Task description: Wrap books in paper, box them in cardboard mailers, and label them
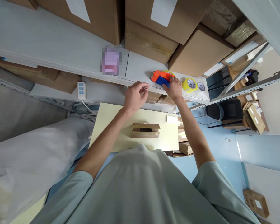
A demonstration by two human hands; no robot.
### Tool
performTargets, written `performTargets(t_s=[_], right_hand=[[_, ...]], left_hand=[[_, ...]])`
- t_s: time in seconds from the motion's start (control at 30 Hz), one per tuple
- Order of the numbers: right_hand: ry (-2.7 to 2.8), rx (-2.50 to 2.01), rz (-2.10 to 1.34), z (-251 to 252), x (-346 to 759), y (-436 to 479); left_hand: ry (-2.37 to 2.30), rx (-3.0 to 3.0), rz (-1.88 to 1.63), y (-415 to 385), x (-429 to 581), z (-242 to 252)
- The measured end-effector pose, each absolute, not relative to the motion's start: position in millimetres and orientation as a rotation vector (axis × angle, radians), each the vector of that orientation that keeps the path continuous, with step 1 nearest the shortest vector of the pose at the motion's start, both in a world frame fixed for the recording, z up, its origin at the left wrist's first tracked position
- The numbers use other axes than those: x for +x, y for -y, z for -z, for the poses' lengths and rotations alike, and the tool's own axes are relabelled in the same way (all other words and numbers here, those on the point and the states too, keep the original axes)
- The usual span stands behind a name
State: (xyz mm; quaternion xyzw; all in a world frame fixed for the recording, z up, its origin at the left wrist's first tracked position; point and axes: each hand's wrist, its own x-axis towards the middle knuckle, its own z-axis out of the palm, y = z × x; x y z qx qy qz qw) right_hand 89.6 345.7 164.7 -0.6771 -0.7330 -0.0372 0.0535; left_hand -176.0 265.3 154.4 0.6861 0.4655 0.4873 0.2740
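My right hand point(175, 89) is on an orange and blue tape dispenser point(159, 75), fingers and thumb closed round its right end. The dispenser sits on the grey shelf, with part of a yellow tape roll showing behind it. My left hand point(135, 97) hovers at the shelf's front edge, left of the dispenser. Its fingers are curled in toward the thumb; whether anything thin is between them I cannot make out. Below both hands, a small narrow cardboard box point(143, 135) with a gap along its top lies on the pale yellow table point(112, 121).
Large cartons point(151, 40) line the back of the shelf point(140, 70). Tape rolls point(189, 85) stand right of my right hand. A power strip point(81, 90) sits on a lower ledge at left. A white plastic-covered bulk point(37, 152) fills the lower left; a metal post crosses at right.
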Motion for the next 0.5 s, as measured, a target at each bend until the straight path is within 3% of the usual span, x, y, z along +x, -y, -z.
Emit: performTargets(t_s=[0.27, 0.5], right_hand=[[2.321, -2.207, 0.177, -171.4, 69.8, -353.9], [2.514, -2.132, 0.255, -189.4, 44.8, -272.4]], left_hand=[[-1.165, 1.748, -1.361, -253.6, -207.0, -134.5], [-1.19, 1.613, -1.422, -218.3, -227.5, -107.6]])
